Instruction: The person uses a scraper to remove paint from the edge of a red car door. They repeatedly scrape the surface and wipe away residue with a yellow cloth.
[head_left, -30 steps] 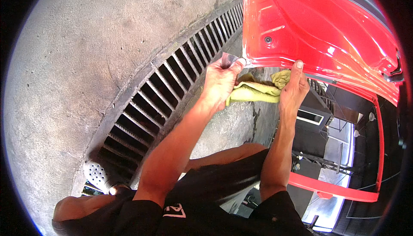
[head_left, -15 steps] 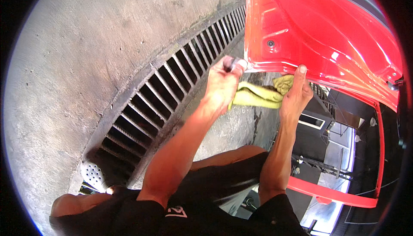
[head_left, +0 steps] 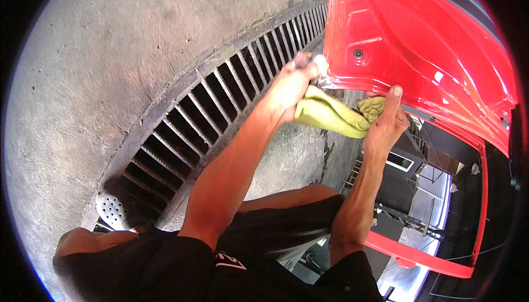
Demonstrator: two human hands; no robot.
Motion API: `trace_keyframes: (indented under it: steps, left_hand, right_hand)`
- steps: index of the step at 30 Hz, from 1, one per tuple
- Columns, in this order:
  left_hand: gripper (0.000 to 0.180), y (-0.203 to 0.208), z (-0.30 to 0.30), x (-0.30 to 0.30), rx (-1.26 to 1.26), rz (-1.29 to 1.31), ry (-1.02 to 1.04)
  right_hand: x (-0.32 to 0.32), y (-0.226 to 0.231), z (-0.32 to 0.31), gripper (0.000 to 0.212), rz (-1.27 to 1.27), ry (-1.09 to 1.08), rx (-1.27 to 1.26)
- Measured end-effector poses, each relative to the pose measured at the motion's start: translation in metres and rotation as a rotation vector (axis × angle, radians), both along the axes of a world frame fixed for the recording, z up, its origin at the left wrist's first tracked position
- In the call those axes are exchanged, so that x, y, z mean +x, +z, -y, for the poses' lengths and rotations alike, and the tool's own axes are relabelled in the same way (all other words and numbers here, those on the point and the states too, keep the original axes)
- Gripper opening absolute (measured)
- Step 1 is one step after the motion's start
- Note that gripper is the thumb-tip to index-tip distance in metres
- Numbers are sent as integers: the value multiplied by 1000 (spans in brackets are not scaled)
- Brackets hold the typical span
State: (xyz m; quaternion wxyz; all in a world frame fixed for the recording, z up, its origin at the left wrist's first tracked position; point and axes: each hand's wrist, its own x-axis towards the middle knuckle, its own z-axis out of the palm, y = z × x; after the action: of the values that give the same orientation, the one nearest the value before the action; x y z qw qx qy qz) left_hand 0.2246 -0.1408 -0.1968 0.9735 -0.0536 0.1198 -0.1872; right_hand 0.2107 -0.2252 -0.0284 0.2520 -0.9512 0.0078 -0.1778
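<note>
A glossy red car panel (head_left: 408,43) fills the upper right. My left hand (head_left: 291,86) is closed at its lower left corner, the fingers bent and smeared by motion. Whatever is pinched there is too blurred to make out. A yellow-green cloth (head_left: 330,116) sags between my hands, one end by my left palm and a bunched end at my right hand. My right hand (head_left: 387,123) grips the panel's lower edge and the cloth, its thumb on the red face and its fingers mostly hidden behind.
A metal drain grate (head_left: 204,101) curves through the concrete floor (head_left: 110,43). On the left, a perforated light shoe (head_left: 112,211) rests by the grate. A red frame (head_left: 427,255) extends at the lower right, with dark equipment and a bright opening visible through it.
My left hand has shifted slightly up and right along the panel corner. The cloth hangs in a different fold. The panel and my right hand appear slightly farther right in the view.
</note>
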Motion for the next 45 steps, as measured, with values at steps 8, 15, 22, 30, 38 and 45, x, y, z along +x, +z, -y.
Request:
trace_keyframes:
  steps: [8,15,22,30,38,45]
  left_hand:
    - [23,-1,2,5,87,4,34]
    - [16,-5,-17,37,187,96,36]
    - [20,-8,0,35,226,109,86]
    - [20,-22,22,43,388,-30,146]
    - [52,-92,2,7,369,-171,53]
    - [35,-108,-28,-6,496,-136,34]
  right_hand:
    - [-2,-2,1,62,-31,23,34]
    - [3,-8,-4,62,30,35,73]
    - [-6,-9,5,60,31,-3,92]
    - [-5,-4,3,61,26,8,7]
    - [-2,17,40,41,-425,113,-257]
    - [3,17,32,49,-799,-98,-467]
